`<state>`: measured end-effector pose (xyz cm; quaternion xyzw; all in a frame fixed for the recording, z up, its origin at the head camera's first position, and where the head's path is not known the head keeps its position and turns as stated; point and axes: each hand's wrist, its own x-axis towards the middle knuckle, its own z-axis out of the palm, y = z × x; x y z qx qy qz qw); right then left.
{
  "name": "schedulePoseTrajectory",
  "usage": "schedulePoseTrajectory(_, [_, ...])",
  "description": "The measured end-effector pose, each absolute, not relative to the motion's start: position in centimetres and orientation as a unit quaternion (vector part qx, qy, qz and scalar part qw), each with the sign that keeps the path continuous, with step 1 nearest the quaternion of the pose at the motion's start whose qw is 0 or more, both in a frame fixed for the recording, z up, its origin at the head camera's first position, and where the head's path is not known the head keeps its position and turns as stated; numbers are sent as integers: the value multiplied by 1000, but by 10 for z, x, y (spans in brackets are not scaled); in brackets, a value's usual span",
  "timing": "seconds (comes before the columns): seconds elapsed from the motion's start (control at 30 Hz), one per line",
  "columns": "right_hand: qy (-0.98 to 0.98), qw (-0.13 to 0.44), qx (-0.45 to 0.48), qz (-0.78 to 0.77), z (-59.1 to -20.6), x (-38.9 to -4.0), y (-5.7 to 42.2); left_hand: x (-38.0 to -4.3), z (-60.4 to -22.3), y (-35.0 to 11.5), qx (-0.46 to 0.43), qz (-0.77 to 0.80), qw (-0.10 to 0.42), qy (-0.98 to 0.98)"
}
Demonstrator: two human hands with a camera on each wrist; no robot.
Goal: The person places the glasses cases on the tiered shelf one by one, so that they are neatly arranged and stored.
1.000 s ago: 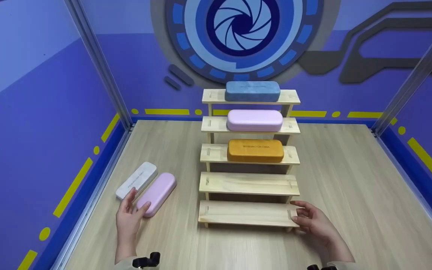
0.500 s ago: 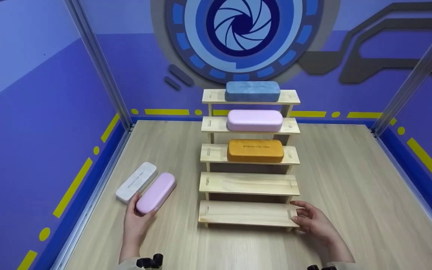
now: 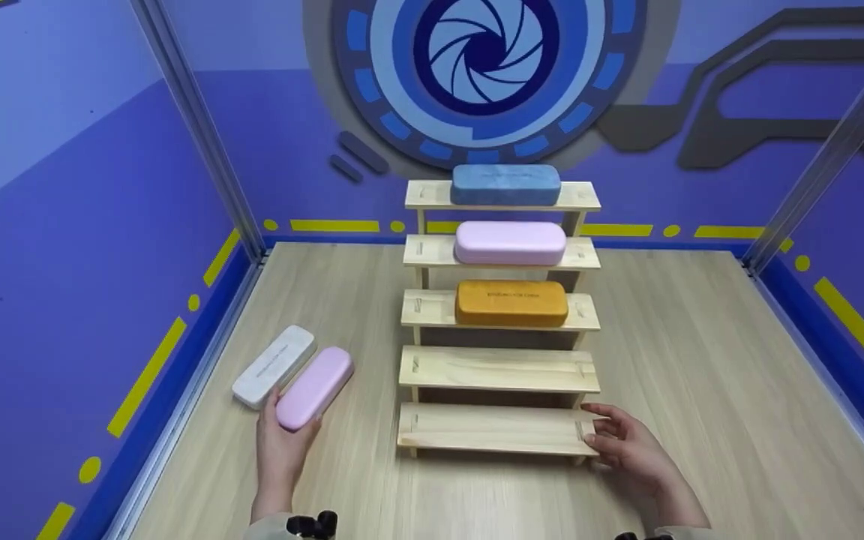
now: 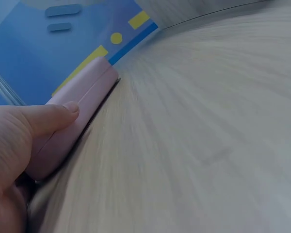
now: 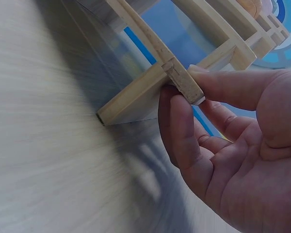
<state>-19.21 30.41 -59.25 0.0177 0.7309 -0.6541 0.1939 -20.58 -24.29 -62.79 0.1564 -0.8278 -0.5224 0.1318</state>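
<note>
My left hand [image 3: 283,450] grips the near end of a pink glasses case [image 3: 316,388] at the left of the table. In the left wrist view its thumb lies along the side of that case [image 4: 82,97]; the other fingers are largely hidden. Beside it lies a white glasses case [image 3: 274,366] with small print on the lid. At the lowest step of a wooden stepped rack [image 3: 496,429], my right hand [image 3: 638,454] holds the right end. The right wrist view shows the thumb and fingers of the right hand [image 5: 233,141] pinching the board's corner from above and below.
On the rack's upper steps sit a blue glasses case [image 3: 505,185], another pink glasses case [image 3: 510,243] and an orange glasses case [image 3: 511,303]. The two lower steps are bare wood. Printed panels [image 3: 102,225] wall the table [image 3: 702,360] at the back and sides.
My left hand has moved slightly right and closed from a spread pose above the two loose cases onto the pink glasses case. The right hand stays on the rack.
</note>
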Motion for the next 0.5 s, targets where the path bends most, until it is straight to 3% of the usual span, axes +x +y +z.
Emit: schedulePoseTrajectory(0.5, [729, 188, 21, -658, -595, -192, 304, -195, -628, -245, 179, -550, 133, -805])
